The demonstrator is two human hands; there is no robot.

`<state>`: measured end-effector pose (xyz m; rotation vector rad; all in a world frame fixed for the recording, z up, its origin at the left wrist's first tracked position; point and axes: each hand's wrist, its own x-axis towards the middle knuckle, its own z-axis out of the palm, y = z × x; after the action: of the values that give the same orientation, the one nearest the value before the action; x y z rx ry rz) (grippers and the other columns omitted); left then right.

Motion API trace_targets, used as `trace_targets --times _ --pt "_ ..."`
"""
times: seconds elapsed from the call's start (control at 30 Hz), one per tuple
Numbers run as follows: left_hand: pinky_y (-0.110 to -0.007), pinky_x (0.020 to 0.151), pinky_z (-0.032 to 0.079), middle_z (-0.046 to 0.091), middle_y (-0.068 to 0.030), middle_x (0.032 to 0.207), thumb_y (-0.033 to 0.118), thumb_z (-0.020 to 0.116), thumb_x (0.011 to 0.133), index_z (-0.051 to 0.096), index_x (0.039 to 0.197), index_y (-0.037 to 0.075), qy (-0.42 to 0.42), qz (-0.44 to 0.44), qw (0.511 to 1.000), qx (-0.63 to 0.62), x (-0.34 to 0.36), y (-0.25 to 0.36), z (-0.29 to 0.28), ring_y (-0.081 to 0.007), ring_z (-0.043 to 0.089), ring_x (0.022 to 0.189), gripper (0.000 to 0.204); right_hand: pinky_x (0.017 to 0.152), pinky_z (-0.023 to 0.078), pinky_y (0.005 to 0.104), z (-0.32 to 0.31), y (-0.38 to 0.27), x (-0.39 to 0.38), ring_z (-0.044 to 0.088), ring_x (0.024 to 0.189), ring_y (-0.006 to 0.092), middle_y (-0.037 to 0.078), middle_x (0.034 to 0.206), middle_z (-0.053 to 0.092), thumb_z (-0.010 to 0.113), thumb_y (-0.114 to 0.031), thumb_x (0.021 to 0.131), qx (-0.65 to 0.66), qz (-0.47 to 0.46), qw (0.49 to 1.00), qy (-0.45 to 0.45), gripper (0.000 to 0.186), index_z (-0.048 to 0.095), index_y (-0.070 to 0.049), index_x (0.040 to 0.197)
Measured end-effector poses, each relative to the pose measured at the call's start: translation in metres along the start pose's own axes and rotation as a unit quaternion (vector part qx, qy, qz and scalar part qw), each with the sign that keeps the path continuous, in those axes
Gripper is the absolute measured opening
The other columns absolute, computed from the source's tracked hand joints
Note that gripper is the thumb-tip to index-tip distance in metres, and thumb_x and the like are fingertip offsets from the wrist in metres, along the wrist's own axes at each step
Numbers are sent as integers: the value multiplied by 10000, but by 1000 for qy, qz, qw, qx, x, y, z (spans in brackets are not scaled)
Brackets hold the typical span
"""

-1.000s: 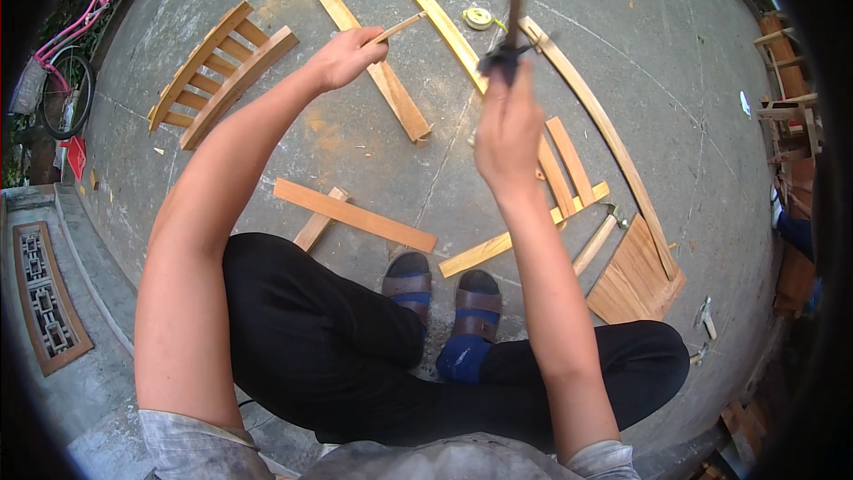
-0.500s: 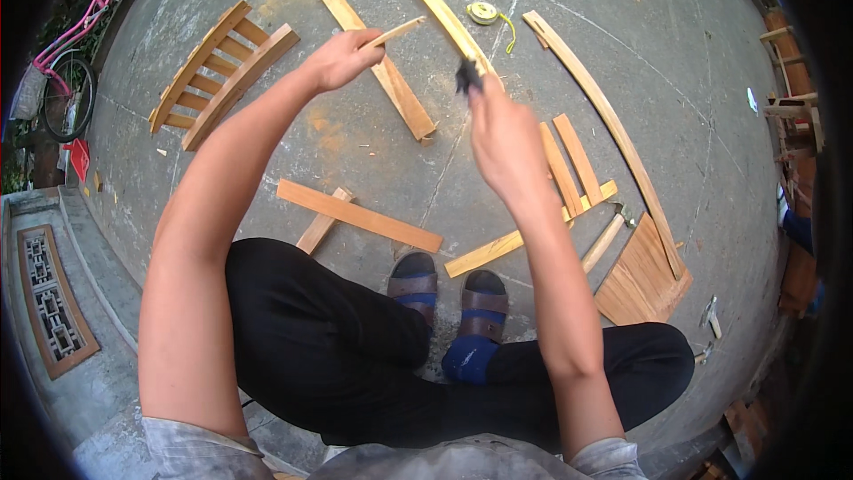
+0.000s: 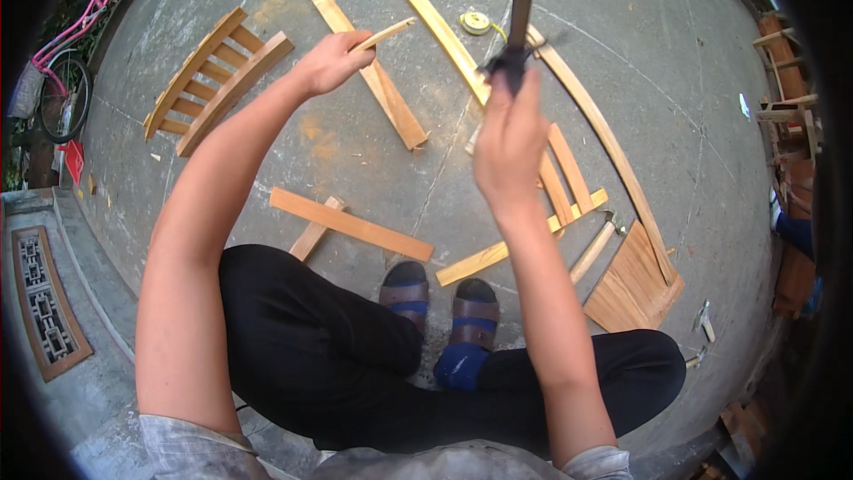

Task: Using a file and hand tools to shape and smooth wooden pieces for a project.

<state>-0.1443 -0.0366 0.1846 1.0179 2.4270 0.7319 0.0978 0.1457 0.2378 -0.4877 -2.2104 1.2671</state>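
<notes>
My left hand (image 3: pixel 332 64) is closed on a thin, pale wooden stick (image 3: pixel 387 34), whose narrow end points up and to the right. It is held above a flat wooden board (image 3: pixel 333 13) on the ground. My right hand (image 3: pixel 511 147) grips a long, narrow, dark blade-like tool (image 3: pixel 525 0) with black material bunched where it meets the fingers. That tool stands nearly upright and is blurred, so its exact kind cannot be made out. Behind it, a long yellowish wooden strip (image 3: pixel 426 13) passes partly out of sight under my right hand.
A slatted wooden frame (image 3: pixel 200 93) lies left. Crossed boards (image 3: pixel 355 224) lie before my sandals. To the right are a curved strip (image 3: pixel 591 111), slats on a crosspiece (image 3: pixel 480 262), a hammer (image 3: pixel 593 252) and a wooden panel (image 3: pixel 626 280). A yellow tape measure (image 3: pixel 475 22) lies at the back.
My right hand has swung the dark tool up from a low, foreshortened position to nearly upright. My left hand and the stick have hardly moved. The whole view has shifted slightly.
</notes>
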Motion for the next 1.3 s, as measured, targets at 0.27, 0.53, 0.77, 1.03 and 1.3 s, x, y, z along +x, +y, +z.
trace_targets --times 0.27,0.53,0.77,1.03,1.3 --pt "-401 728 433 551 -92 785 334 520 890 525 905 16 0 -2 1000 -1 -12 2 -3 -227 517 776 318 557 472 559 7 8 -3 667 638 472 253 671 627 519 -161 1070 -78 4 995 -59 181 536 -9 1167" --pt "-436 760 457 585 -155 811 329 546 927 546 969 13 -7 -19 1000 15 -9 -2 9 -275 560 779 319 635 508 575 19 45 -11 684 717 496 270 717 665 481 -210 1083 -205 21 963 -173 248 520 -29 1249" --pt "-480 802 527 669 -226 880 446 565 974 590 1137 -7 104 -56 987 111 12 -9 36 -357 685 856 481 663 516 543 4 68 82 704 763 450 275 866 690 474 -230 1081 -68 28 985 -158 329 468 -8 1323" --pt "-487 915 569 557 -272 1234 794 370 983 377 1561 -6 -50 -126 965 223 16 -46 109 -399 674 1013 986 730 513 538 -43 137 58 679 831 486 269 886 680 474 -280 1106 -161 129 908 -364 319 513 15 1219" --pt "-476 966 528 389 -203 1368 519 460 1080 295 1666 145 150 -148 966 150 12 -49 203 -413 624 1018 715 720 552 573 30 199 -28 700 870 495 302 1062 713 492 -135 1076 -178 107 910 -360 398 435 -42 1459"
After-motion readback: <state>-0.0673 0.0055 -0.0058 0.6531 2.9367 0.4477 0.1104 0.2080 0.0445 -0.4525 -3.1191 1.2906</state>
